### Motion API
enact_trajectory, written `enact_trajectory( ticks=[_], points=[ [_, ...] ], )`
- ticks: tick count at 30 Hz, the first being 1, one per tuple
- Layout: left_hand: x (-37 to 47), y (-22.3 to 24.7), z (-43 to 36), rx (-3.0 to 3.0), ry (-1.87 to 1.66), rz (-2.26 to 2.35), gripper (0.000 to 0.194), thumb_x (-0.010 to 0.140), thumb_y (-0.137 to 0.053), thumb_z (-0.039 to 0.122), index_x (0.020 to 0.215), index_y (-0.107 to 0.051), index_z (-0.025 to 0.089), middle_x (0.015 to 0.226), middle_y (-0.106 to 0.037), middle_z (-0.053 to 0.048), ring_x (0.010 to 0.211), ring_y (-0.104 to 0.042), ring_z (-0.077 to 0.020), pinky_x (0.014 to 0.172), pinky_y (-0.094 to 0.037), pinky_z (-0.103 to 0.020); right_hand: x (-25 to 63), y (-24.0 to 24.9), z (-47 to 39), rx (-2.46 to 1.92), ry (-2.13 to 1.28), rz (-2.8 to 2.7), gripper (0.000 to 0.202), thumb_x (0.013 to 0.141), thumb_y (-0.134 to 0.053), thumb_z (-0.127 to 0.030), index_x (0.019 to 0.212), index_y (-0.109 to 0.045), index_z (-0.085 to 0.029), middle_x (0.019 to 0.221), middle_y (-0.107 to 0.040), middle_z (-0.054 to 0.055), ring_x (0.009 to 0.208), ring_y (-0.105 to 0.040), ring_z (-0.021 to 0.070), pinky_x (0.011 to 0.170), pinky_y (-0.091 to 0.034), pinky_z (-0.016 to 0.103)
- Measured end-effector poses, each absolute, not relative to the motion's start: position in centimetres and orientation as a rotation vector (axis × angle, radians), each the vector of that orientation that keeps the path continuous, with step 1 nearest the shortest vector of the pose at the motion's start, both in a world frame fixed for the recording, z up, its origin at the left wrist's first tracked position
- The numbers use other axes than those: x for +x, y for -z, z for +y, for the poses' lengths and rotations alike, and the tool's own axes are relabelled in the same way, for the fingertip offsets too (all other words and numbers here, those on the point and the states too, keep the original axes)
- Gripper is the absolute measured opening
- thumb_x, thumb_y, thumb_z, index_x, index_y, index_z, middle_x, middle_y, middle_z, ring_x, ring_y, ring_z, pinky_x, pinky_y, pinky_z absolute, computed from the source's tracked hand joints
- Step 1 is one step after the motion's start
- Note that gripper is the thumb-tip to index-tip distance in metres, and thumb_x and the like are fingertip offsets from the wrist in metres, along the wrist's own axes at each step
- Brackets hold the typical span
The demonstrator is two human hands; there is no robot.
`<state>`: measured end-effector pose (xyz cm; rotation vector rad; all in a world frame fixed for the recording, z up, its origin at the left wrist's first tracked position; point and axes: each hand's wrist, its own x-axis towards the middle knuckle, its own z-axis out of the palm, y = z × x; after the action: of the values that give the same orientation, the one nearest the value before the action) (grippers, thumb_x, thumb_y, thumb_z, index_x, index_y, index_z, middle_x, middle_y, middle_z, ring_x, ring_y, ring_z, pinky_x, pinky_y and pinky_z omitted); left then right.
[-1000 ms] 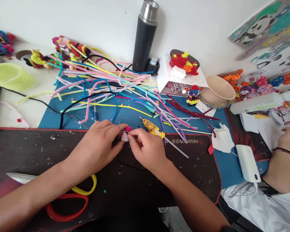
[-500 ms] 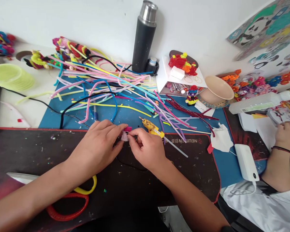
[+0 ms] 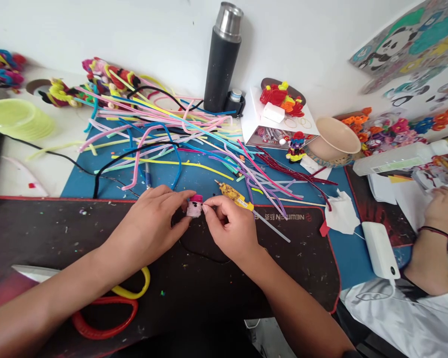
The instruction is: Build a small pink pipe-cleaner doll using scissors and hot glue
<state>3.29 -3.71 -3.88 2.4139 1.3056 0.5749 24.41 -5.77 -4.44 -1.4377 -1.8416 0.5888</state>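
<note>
Between the thumb and fingers of my left hand (image 3: 155,219) is a small fuzzy pale pink doll head (image 3: 194,209) with a magenta top and small dark spots like eyes. My right hand (image 3: 233,226) is closed in a pinch at the head's right side. Whatever sits between those fingertips is too small to make out. Just behind my right hand lies a yellow hot glue gun (image 3: 234,197) with a clear glue stick (image 3: 272,226) poking out of its back. Partly under my left forearm are scissors (image 3: 108,318) with red and yellow handles.
Many coloured pipe cleaners (image 3: 153,119) cover the blue mat behind my hands. A black thermos (image 3: 222,59) stands by the wall, beside a white box (image 3: 254,117) and a beige bowl (image 3: 336,139). At right are a white power bank (image 3: 381,251) and another person's hand (image 3: 438,211).
My right fingertips have drawn slightly right, away from the doll head's front, so more of its pink face and dark spots show. My left hand keeps its hold.
</note>
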Motion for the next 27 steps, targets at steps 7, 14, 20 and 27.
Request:
enact_trajectory(
  ticks=[7,14,20,27],
  points=[
    [3.31,3.96,-3.69,2.404,-0.568,1.312,0.04,0.103,-0.058,0.027,0.137,-0.072,0.012,0.102,-0.083,-0.012,0.094,-0.07,-0.0325,0.09,-0.058,-0.047,24.34,4.67,-6.07,-1.366,-0.656,-1.843,0.02,0.109,-0.062,-0.027,0.107,-0.082,-0.023,0.08,-0.08,0.0,0.059,-0.066,0.0124,0.061,-0.048,0.024],
    [3.26,3.99,-3.62,2.411,-0.586,1.295,0.04,0.103,-0.058,0.026,0.136,-0.073,0.009,0.103,-0.083,-0.013,0.094,-0.07,-0.0331,0.089,-0.058,-0.048,24.18,4.73,-6.01,-1.326,-0.653,-1.85,0.02,0.108,-0.063,-0.025,0.108,-0.083,-0.023,0.084,-0.084,0.001,0.06,-0.069,0.0125,0.063,-0.05,0.023],
    [3.27,4.11,-3.68,2.441,-0.609,1.273,0.039,0.104,-0.058,0.025,0.135,-0.074,0.007,0.1,-0.082,-0.014,0.093,-0.069,-0.0331,0.089,-0.057,-0.048,24.16,4.65,-6.04,-1.308,-0.658,-1.876,0.02,0.108,-0.063,-0.023,0.11,-0.083,-0.024,0.088,-0.086,0.0,0.064,-0.073,0.0136,0.069,-0.055,0.024],
    [3.32,4.27,-3.81,2.45,-0.604,1.275,0.04,0.103,-0.058,0.024,0.136,-0.073,0.008,0.101,-0.082,-0.014,0.095,-0.07,-0.0325,0.091,-0.057,-0.047,24.05,4.65,-6.06,-1.298,-0.691,-1.889,0.02,0.108,-0.063,-0.022,0.11,-0.083,-0.024,0.09,-0.086,0.0,0.066,-0.074,0.014,0.071,-0.056,0.024]
  ],
)
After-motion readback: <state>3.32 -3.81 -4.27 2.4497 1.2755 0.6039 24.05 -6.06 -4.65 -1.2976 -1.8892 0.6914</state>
